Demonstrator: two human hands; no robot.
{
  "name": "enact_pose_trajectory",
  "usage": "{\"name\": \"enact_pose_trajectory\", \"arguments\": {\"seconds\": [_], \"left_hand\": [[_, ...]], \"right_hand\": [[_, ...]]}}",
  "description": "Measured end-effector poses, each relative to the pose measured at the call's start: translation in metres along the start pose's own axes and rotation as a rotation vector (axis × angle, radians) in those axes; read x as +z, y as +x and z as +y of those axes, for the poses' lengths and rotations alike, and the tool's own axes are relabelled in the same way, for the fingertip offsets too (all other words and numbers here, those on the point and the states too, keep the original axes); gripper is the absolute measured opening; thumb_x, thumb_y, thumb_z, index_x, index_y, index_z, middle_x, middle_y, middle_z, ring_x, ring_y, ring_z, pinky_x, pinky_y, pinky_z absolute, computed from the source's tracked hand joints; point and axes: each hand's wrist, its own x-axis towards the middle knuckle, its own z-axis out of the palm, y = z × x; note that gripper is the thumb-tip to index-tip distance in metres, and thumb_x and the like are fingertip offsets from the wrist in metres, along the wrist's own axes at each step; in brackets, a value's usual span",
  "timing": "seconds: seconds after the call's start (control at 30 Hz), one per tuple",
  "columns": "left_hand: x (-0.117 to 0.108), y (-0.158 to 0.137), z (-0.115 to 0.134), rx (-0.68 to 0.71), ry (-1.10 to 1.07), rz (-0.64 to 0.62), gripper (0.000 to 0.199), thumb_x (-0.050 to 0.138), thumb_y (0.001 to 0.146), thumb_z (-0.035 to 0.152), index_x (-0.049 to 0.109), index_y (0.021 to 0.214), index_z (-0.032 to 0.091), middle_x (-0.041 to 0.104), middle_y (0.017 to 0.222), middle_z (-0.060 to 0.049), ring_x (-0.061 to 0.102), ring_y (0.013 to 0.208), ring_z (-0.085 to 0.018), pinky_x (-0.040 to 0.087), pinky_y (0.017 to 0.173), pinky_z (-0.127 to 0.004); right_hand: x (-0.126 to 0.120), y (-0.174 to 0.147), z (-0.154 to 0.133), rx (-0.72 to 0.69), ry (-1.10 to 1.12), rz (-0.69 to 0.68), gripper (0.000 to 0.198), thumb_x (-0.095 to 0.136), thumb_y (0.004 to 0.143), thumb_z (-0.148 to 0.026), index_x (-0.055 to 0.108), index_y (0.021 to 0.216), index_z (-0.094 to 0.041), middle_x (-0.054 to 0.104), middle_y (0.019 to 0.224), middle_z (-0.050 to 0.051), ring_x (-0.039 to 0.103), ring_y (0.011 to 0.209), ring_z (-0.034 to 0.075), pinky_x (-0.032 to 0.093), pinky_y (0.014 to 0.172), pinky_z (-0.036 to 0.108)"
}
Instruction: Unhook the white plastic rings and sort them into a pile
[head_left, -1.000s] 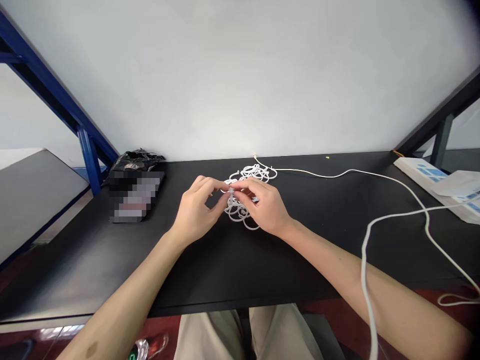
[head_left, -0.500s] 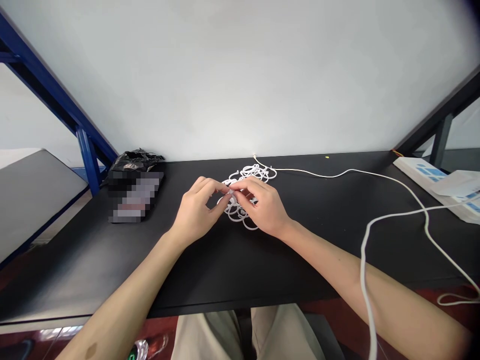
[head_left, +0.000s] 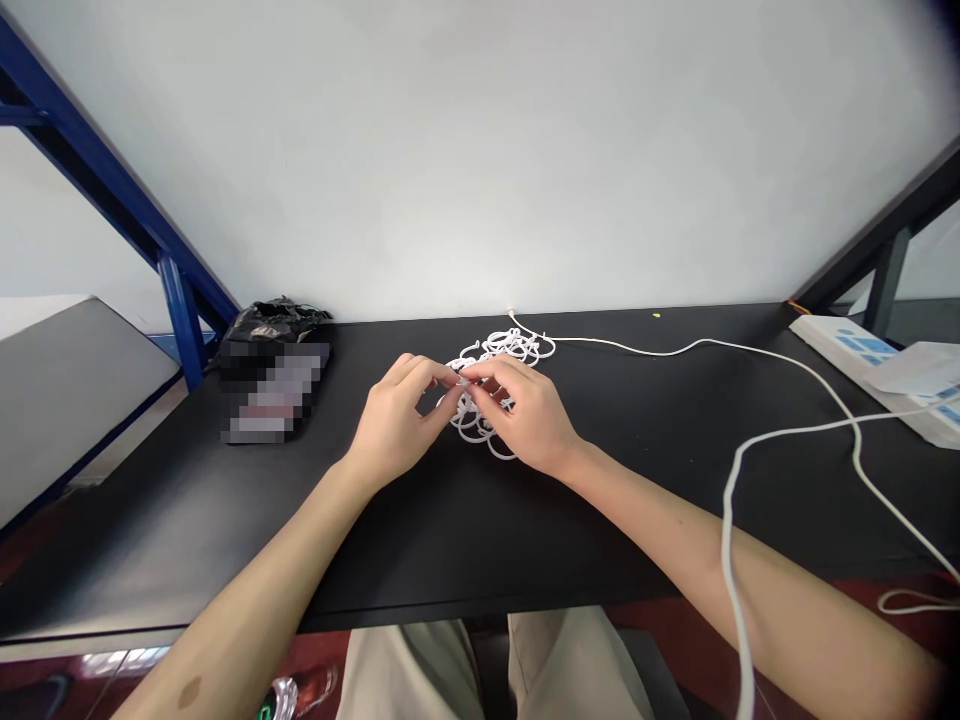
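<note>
A heap of thin white cord loops (head_left: 517,345) with small knots or clasps lies on the black table. Over its near left part, my left hand (head_left: 397,420) is closed in a pinch of thumb and forefinger. Facing it, my right hand (head_left: 536,420) pinches at the same spot, fingertips touching or nearly touching those of the left. Between the fingertips shows a small whitish piece (head_left: 463,384), partly covered; whether it belongs to one of the loops I cannot tell.
A long white cable (head_left: 705,342) runs right from the heap; another stretch crosses my right forearm. At left lie a crumpled black bag (head_left: 277,318) and a blurred-out flat object (head_left: 277,395). A white and blue package (head_left: 847,345) is at far right. A wall stands behind the table.
Almost nothing differs. Both hands stay pinched at the same place with only slight fingertip movement; the whole view has shifted a little.
</note>
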Motion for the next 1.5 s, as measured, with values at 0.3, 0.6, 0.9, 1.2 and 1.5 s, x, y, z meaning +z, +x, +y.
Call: {"name": "enact_pose_trajectory", "arguments": {"seconds": [0.3, 0.6, 0.9, 1.2, 1.5], "left_hand": [[0.003, -0.002, 0.0, 0.002, 0.002, 0.019, 0.004, 0.06, 0.089, 0.019, 0.062, 0.088, 0.022, 0.065, 0.083, 0.0, 0.058, 0.075, -0.013, 0.048, 0.064, -0.025], [0.01, -0.004, 0.003, 0.01, 0.002, 0.071, 0.007, 0.058, 0.09, 0.018, 0.058, 0.084, 0.021, 0.061, 0.077, 0.001, 0.056, 0.069, -0.012, 0.045, 0.059, -0.025], [0.004, -0.001, 0.005, -0.008, -0.101, -0.072, 0.028, 0.061, 0.088, 0.024, 0.053, 0.115, 0.021, 0.06, 0.118, -0.008, 0.058, 0.108, -0.02, 0.051, 0.087, -0.034], [0.003, 0.002, -0.019, -0.19, 0.118, -0.02, 0.024, 0.061, 0.089, 0.036, 0.06, 0.109, 0.023, 0.065, 0.106, -0.004, 0.062, 0.09, -0.02, 0.049, 0.072, -0.032], [0.0, -0.004, -0.079, -0.373, 0.559, -0.082, 0.034, 0.063, 0.087, 0.044, 0.068, 0.107, 0.017, 0.067, 0.109, -0.02, 0.054, 0.108, -0.043, 0.043, 0.083, -0.055]], "right_hand": [[0.0, -0.001, -0.003, 0.038, 0.024, 0.008, 0.013, 0.054, 0.093, -0.017, 0.064, 0.099, -0.022, 0.067, 0.096, 0.003, 0.065, 0.081, 0.014, 0.059, 0.07, 0.029], [0.002, -0.001, -0.002, 0.056, 0.026, 0.052, 0.012, 0.055, 0.092, -0.018, 0.066, 0.095, -0.022, 0.068, 0.09, 0.002, 0.065, 0.075, 0.013, 0.058, 0.069, 0.03], [-0.002, 0.002, -0.009, 0.104, 0.111, 0.113, 0.008, 0.059, 0.091, -0.024, 0.066, 0.095, -0.022, 0.072, 0.092, 0.001, 0.069, 0.078, 0.014, 0.059, 0.071, 0.029], [-0.006, 0.005, 0.009, 0.063, -0.102, 0.048, 0.01, 0.056, 0.093, -0.026, 0.064, 0.098, -0.022, 0.068, 0.097, 0.005, 0.063, 0.093, 0.019, 0.055, 0.081, 0.036], [-0.002, 0.0, 0.013, 0.02, -0.353, -0.22, 0.015, 0.066, 0.086, -0.031, 0.068, 0.094, -0.018, 0.067, 0.1, 0.009, 0.051, 0.103, 0.027, 0.049, 0.092, 0.046]]}}
